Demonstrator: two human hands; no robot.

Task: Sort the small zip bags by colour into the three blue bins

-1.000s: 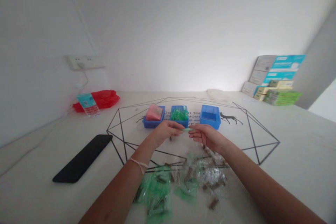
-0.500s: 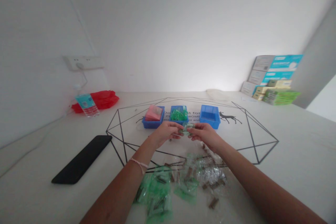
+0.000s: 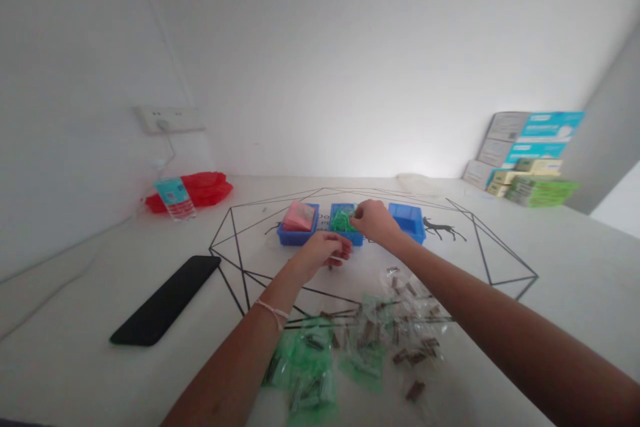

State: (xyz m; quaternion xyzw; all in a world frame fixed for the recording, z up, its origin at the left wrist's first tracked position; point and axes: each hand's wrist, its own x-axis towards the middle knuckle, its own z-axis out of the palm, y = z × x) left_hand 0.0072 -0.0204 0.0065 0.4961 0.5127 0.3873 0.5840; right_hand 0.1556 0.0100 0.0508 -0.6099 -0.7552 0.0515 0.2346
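White, black-lined tabletop (image 3: 500,233) against pale walls (image 3: 320,80) — left hand (image 3: 321,251), fingers parted, near a blue bin (image 3: 357,239) of green pieces (image 3: 341,219); right hand (image 3: 377,220) at its rim — cannot tell whether its fingers grip anything.

On my left side I saw a long flat black panel (image 3: 166,300). Farther back, a clear bottle with a blue label (image 3: 175,197) partly covered a crumpled red plastic bag (image 3: 210,188). On my right were stacked blue-and-white boxes (image 3: 546,125).

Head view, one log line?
right hand: at middle blue bin | left hand: by its near side | both grips: unclear
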